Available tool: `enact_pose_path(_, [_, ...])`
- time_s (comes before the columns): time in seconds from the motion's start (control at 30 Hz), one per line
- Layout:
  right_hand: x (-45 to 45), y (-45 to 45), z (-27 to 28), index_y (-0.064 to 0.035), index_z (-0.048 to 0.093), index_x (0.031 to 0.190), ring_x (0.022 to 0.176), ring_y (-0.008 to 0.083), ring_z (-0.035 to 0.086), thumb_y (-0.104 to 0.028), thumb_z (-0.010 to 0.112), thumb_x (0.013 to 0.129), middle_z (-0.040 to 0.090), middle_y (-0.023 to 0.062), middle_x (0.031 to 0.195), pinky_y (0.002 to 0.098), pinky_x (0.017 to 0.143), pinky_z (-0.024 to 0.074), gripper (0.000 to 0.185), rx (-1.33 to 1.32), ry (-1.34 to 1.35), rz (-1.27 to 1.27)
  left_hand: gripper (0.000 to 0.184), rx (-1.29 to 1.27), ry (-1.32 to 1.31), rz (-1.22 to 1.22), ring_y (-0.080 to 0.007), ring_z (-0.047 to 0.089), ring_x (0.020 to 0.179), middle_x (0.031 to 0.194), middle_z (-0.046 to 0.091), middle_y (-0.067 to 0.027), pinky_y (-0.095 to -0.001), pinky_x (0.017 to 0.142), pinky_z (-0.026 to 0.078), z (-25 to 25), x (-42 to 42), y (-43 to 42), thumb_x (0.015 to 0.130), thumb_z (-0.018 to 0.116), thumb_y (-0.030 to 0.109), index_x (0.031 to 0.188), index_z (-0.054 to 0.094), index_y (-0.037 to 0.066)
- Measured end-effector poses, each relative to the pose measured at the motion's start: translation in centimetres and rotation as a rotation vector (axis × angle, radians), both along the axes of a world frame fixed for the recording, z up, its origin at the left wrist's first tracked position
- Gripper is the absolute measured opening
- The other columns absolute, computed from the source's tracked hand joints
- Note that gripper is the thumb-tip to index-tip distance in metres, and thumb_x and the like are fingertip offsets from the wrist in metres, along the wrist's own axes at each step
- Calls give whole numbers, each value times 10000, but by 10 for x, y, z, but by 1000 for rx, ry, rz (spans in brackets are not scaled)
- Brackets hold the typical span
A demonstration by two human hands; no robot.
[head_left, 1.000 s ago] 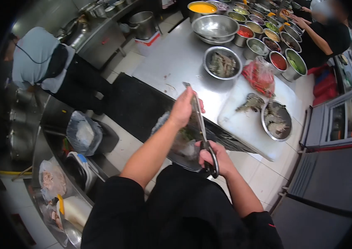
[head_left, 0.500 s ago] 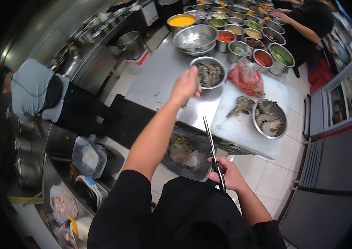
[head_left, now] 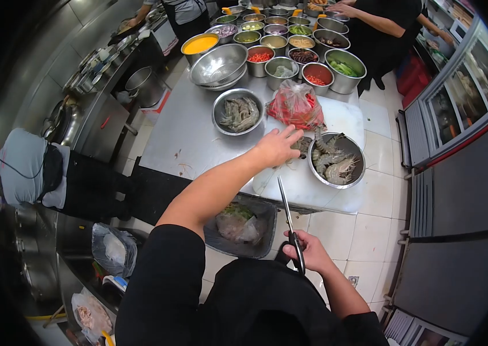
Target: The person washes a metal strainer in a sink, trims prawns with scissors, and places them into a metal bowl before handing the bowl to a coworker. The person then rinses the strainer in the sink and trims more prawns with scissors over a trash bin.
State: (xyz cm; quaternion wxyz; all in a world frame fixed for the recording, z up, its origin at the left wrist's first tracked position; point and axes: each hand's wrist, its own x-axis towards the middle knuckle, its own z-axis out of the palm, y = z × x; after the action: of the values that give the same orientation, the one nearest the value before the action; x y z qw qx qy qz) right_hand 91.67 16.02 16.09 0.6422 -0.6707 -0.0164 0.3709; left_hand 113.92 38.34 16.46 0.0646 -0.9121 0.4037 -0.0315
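Observation:
Fingers spread, my left hand (head_left: 279, 147) reaches over the white cutting board (head_left: 336, 196), beside a few shrimp (head_left: 301, 147) that it partly hides. My right hand (head_left: 308, 251) grips the dark handles of long metal scissors (head_left: 288, 210), their blades pointing up toward the board's near edge. Right of my left hand, a steel bowl (head_left: 361, 167) holds large shrimp (head_left: 336, 161). Another steel bowl (head_left: 217, 117) with shrimp (head_left: 240, 114) stands on the metal table. A clear bag of red peppers (head_left: 297, 106) lies at the board's far side.
Below the table's front edge stands a lined bin (head_left: 271, 230) with scraps. Many steel containers of cut ingredients fill the table's far end, near stacked bowls (head_left: 219, 64). One person (head_left: 31, 167) bends at the left; another (head_left: 379, 23) works at the back right. A refrigerator (head_left: 463, 202) stands right.
My left hand moved from the scissor blades to over the shrimp bowl, then right to the board, and its fingers opened. My right hand kept the scissors. The view shifted.

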Motion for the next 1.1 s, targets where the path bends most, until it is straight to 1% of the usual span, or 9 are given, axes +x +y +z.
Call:
enact_pose_path(0.1, [-2,0,-1,-13,553,1250,637,64,539,-302,766,843,583,-23,747,231,578,436,542,28,4,-56,212,43,-3,-28,-330,265,1426,1504,355,-121,-493,1002,415,1,-1,7,870,560,221,1063,649,217])
enact_pose_path(0.2, [-3,0,-7,-10,551,1254,648,75,545,-287,771,838,589,-13,758,238,595,451,546,9,11,-65,129,-81,-130,-105,-312,358,1370,1422,449,-141,-484,1009,408,-9,-16,27,838,580,164,955,626,133])
enact_pose_path(0.27, [-3,-2,-7,-11,541,1267,679,78,553,-283,775,832,594,-6,779,242,627,461,564,33,-26,-33,135,-99,111,114,-293,455,1281,1292,566,-141,-447,1001,406,-14,-36,41,825,593,161,932,604,80])
enact_pose_path(0.47, [-5,15,-10,-18,487,1328,769,82,572,-238,790,815,602,3,840,247,718,476,635,62,-110,128,223,-1084,550,987,-244,611,718,782,559,-73,-381,726,525,-6,-191,144,926,493,129,1080,571,-12])
enact_pose_path(0.53, [-3,32,-13,-22,473,1344,784,87,577,-230,794,810,603,6,848,250,736,479,657,52,-90,249,215,-1810,718,1191,-198,610,715,751,532,-51,-367,715,545,-20,-242,173,956,477,152,1070,556,-12])
enact_pose_path(0.57, [-3,44,-15,-29,469,1347,783,89,576,-236,796,808,601,6,852,251,739,478,664,60,-73,306,226,-1929,726,1205,-204,598,691,727,507,-48,-388,695,559,-29,-266,189,994,448,190,1057,533,-9])
enact_pose_path(0.67, [-5,83,-33,-31,445,1363,821,118,574,-328,776,819,595,25,910,272,774,471,703,79,-93,530,289,-2022,711,1438,-177,557,603,689,478,-34,-399,596,546,-33,-312,203,1025,439,308,1028,511,28])
enact_pose_path(0.9, [-28,164,-64,-33,400,1401,937,212,606,-525,732,794,622,108,1007,343,856,473,848,148,-68,903,393,-2092,847,1395,-155,507,516,654,478,-23,-345,502,499,-30,-331,175,1034,387,414,958,498,45])
enact_pose_path(1.1, [-38,185,-65,-13,455,1344,792,175,589,-486,746,797,609,71,870,313,736,478,779,127,-189,761,398,-2076,872,1357,-143,509,518,667,499,-30,-307,490,462,-23,-333,155,1044,358,407,934,497,51])
